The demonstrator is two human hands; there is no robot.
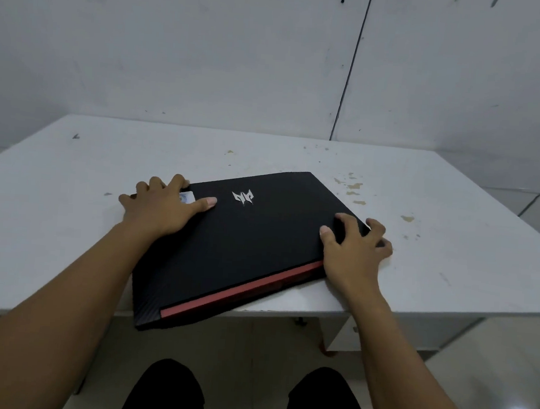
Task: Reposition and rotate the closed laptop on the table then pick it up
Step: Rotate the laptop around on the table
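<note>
Table (69,222): white top, chipped and stained; the landmark for all that follows.

Left hand (163,209): over the laptop's far-left corner, palm down, fingers spread, thumb laid flat on the lid, the other fingertips wrapping the far edge. A small pale sticker (186,196) shows beside the thumb.

Laptop (243,250): black, closed, silver logo (243,197) on the lid, red strip (240,290) along the near edge. It lies skewed on the table, the near-left corner jutting past the table's front edge (over the person's knees), the far corner well in on the top.

Right hand (353,248): at the laptop's right corner, fingers spread and curled, thumb on the lid, fingertips hooked over the side towards the table.

Step in hand, as judged: turning and sliding, both hands steering at opposite corners; lift not begun.

Next move calls for: squaring it, or getting fingers under both sides, before raising it level. The overhang invites tipping.
</note>
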